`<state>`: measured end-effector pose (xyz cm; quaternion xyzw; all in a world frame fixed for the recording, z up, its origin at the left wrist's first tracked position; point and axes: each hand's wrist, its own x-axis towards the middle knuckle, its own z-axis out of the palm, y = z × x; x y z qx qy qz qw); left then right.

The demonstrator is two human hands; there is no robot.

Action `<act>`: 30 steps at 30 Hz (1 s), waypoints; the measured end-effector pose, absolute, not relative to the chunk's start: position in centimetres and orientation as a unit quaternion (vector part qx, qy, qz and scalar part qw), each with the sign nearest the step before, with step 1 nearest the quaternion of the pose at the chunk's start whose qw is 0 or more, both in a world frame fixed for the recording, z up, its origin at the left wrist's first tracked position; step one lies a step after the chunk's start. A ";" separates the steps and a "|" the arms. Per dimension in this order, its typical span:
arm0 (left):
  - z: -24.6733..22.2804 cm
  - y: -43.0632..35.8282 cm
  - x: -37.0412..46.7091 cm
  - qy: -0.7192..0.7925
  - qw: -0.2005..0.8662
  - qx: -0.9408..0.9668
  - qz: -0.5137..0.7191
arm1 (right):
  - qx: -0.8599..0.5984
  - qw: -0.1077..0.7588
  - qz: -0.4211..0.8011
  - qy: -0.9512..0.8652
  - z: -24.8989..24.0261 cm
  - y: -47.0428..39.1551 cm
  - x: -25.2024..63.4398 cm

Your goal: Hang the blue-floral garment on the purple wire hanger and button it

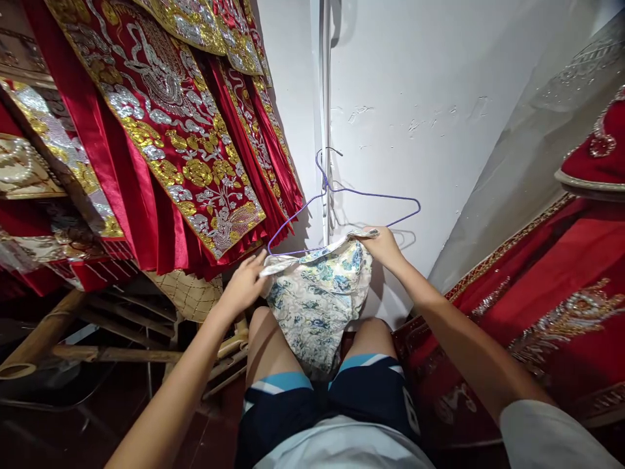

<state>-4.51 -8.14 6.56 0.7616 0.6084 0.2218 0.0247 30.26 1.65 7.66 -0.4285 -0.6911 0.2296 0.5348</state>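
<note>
White wall [415,78] behind. Red embroidered costume [195,156] left, top cut off; red beaded fabric [561,286] right, cut off at edge. Bamboo chair [127,354] lower left, partly hidden, dim. Floral-print garment [315,306] centre, above and between thighs, lower end in shadow. Purple wire hanger [375,194] just behind garment's top edge; lower bar partly hidden, hook support can't tell. Left hand [244,283] pinches garment's left top corner, fingers near hanger; right hand [383,246] pinches right top edge, fingertips partly covered.
</note>
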 end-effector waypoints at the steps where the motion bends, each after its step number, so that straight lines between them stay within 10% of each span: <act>1: 7.4 -8.1 -4.7 0.595 0.018 0.762 0.255 | -0.431 0.528 0.218 -0.699 8.0 1.0 30.6; 8: 11.8 -5.5 -3.0 0.624 -0.021 0.690 0.366 | -0.395 0.519 0.254 -0.714 8.0 -1.2 28.8; 18: 9.7 -3.5 -4.1 0.725 0.012 0.663 0.184 | -0.425 0.515 0.201 -0.716 7.8 -2.2 29.3; 30: 13.0 -0.4 1.1 0.473 -0.009 0.744 0.472 | -0.378 0.483 0.252 -0.748 8.3 -4.3 28.3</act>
